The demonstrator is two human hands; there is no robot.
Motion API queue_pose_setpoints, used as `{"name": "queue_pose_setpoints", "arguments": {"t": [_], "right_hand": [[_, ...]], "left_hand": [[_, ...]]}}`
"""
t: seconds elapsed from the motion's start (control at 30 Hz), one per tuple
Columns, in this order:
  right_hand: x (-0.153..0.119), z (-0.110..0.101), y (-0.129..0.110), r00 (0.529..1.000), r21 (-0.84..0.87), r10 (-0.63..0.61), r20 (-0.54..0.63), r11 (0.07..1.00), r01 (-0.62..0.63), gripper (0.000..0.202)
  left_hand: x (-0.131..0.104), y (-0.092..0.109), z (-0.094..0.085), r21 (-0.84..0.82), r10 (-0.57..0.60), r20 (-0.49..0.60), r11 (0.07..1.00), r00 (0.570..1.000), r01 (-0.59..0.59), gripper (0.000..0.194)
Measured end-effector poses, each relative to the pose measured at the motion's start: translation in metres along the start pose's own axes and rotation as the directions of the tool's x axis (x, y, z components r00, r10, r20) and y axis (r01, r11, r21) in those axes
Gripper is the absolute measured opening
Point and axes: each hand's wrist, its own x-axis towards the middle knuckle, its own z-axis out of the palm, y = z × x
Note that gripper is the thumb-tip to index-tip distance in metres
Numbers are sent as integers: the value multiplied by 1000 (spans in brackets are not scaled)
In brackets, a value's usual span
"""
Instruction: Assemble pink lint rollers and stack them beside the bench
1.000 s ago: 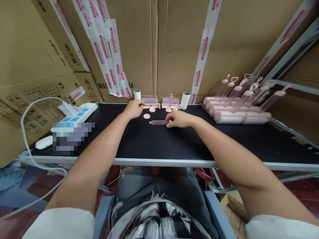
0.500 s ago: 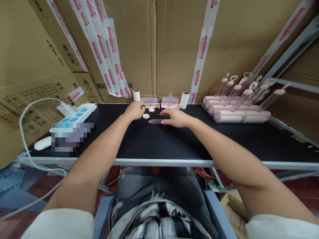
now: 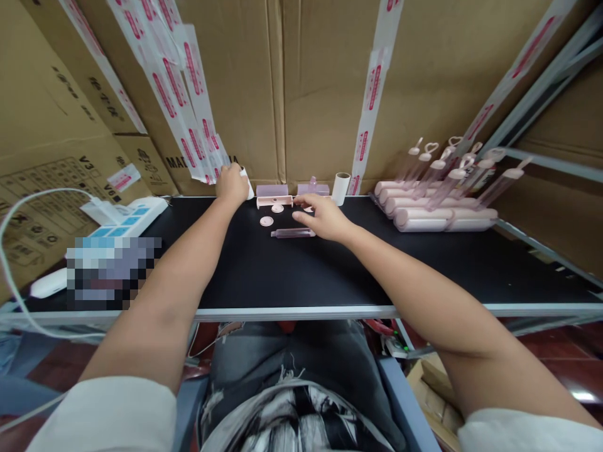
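At the back of the black table, my left hand (image 3: 232,186) is closed around a white cylinder (image 3: 247,186), which leans slightly. My right hand (image 3: 328,219) is open, thumb and fingers apart, just above the small parts. Near its thumb lies a clear pinkish tube (image 3: 291,233) with a narrow end. Two pale pink discs (image 3: 266,221) rest to the left, one behind the other. Behind them sits a pink trough-shaped piece (image 3: 274,201), with clear purple covers (image 3: 272,190) at the rear. My right fingers partly hide other pink pieces.
A second white cylinder (image 3: 340,189) stands upright behind my right hand. On the right, pink cylinders (image 3: 421,218) lie stacked, with several clear tubes with heart-shaped tops above. A white power strip (image 3: 136,216) with a cable is at left. Cardboard (image 3: 320,94) walls the back.
My left hand has moved left and back from beside the pink pieces to the white cylinder and gripped it, tilting it. My right hand has come off the clear tube. The view has shifted slightly.
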Motion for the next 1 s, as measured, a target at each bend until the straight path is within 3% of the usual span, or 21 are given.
{"name": "queue_pose_setpoints", "arguments": {"t": [0.1, 0.23, 0.33, 0.4, 0.47, 0.57, 0.67, 0.77, 1.0], "right_hand": [[2, 1, 2, 991, 93, 61, -118, 994, -50, 49], [0, 0, -4, 982, 149, 67, -175, 988, -41, 73], [-2, -5, -9, 976, 100, 34, -215, 995, -13, 63], [-2, -7, -8, 966, 87, 54, -251, 996, -33, 58], [-1, -8, -5, 960, 96, 95, -263, 993, -72, 58], [0, -6, 0, 966, 107, 124, -226, 989, -101, 57], [-1, -3, 0, 976, 110, 95, -195, 991, -74, 57], [-3, 0, -2, 983, 113, 71, -167, 992, -52, 56], [-4, 0, -3, 990, 120, 64, -124, 992, -49, 57]], "left_hand": [[-26, 22, -16, -89, 118, -105, 988, 987, -127, 30], [-74, 61, -28, -376, 334, 48, 879, 941, -293, 47], [-91, 65, -25, -517, 418, 131, 802, 899, -298, 50], [-89, 54, -19, -443, 405, 163, 845, 900, -300, 38], [-83, 38, -12, -226, 345, 251, 930, 904, -291, 39], [-74, 19, -1, 44, 274, 440, 945, 855, -325, 41], [-69, 10, 7, 109, 251, 541, 925, 803, -363, 34], [-64, 7, 8, 140, 217, 544, 929, 810, -342, 21], [-61, 6, -5, 170, 64, 653, 958, 755, -229, 32]]}}
